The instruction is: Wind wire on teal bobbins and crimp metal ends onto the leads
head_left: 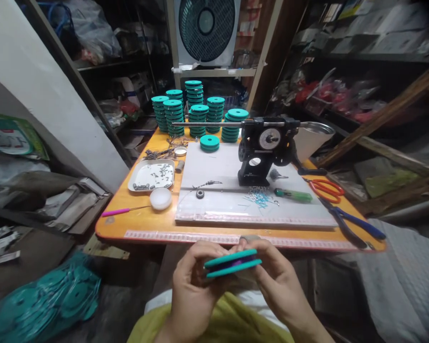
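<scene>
Spool in hand: a teal spool (pixel 230 258) with purple between its rims is held above the lap, just off the near edge of the table (pixel 117 225).
Left hand: the spool's left end is gripped by the left hand (pixel 195 281), its fingers closed around the rims.
Right hand: the right end is pinched between thumb and fingers of the right hand (pixel 277 274); a grey band (pixel 249 237) is seen at a fingertip.
Tape: a measuring tape (pixel 146 235) is laid along the table's near edge.
Board: a black machine (pixel 253 171) is stood toward the right edge of the white board (pixel 214 205); blue and white bits (pixel 260 199) are scattered in front of it.
Stacks: teal spool stacks (pixel 173 116) are grouped at the table's far edge.
Left edge: a tray (pixel 139 174) of small metal parts is set there, with a round white container (pixel 160 198) beside it; a pink-handled tool (pixel 116 212) is laid at the near left corner.
Near right corner: blue-handled pliers (pixel 359 224) are placed there, with orange-handled scissors (pixel 327 189) farther up the right edge.
</scene>
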The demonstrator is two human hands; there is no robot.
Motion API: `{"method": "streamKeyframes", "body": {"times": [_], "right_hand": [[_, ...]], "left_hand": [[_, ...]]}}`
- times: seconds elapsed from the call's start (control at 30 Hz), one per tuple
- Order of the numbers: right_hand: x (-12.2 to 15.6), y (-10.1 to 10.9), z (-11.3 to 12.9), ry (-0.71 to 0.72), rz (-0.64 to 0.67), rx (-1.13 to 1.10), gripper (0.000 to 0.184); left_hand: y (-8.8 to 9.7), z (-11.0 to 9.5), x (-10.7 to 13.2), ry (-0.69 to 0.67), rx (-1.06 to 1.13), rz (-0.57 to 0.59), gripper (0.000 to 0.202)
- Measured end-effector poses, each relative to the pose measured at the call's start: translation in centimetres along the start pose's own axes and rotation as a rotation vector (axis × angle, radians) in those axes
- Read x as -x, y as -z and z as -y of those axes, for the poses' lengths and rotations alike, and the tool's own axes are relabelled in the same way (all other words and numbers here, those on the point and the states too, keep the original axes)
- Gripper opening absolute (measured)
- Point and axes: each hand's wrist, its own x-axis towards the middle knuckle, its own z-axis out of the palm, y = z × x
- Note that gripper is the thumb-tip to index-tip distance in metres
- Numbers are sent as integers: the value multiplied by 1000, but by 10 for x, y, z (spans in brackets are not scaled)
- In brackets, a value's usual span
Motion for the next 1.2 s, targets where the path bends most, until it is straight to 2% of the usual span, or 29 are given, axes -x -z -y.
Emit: {"method": "streamKeyframes", "body": {"times": [0.07, 0.13, 0.17, 0.27, 0.33, 0.4, 0.5, 0.6, 0.7, 0.83, 1.0, 1.1, 1.2], "right_hand": [[1, -3, 1, -47, -43, 43, 16], [3, -4, 3, -58, -101, 139, 19], [3, -3, 5, -40, -130, 212, 19], [2, 2, 8, 87, -139, 508, 18], [-2, 6, 11, 194, -130, 640, 18], [-6, 7, 14, 259, -137, 671, 18], [-10, 3, 16, 262, -113, 692, 20], [-9, -3, 10, 249, -91, 707, 16], [-6, -10, 4, 242, -164, 629, 10], [-2, -18, 8, 217, -237, 592, 7], [-1, -24, 18, 152, -169, 520, 11], [0, -25, 21, 146, -149, 502, 12], [-1, -26, 25, 206, -138, 562, 13]], "left_hand": [[3, -1, -1, -7, -120, -8, 27], [5, -6, -3, 71, -277, -48, 36], [5, -9, -3, 122, -350, -33, 39], [4, -16, -5, 262, -441, 136, 37], [5, -16, -7, 349, -381, 160, 31], [7, -14, -8, 409, -216, 47, 33], [10, -10, -10, 394, 88, -79, 36], [8, -9, -10, 361, 303, -100, 36], [3, -6, -7, 384, 451, -117, 36], [3, -1, -1, 482, 502, -168, 34], [7, -1, 3, 590, 537, -218, 34], [8, -2, 3, 596, 519, -182, 37], [8, -2, 5, 552, 427, -181, 38]]}}
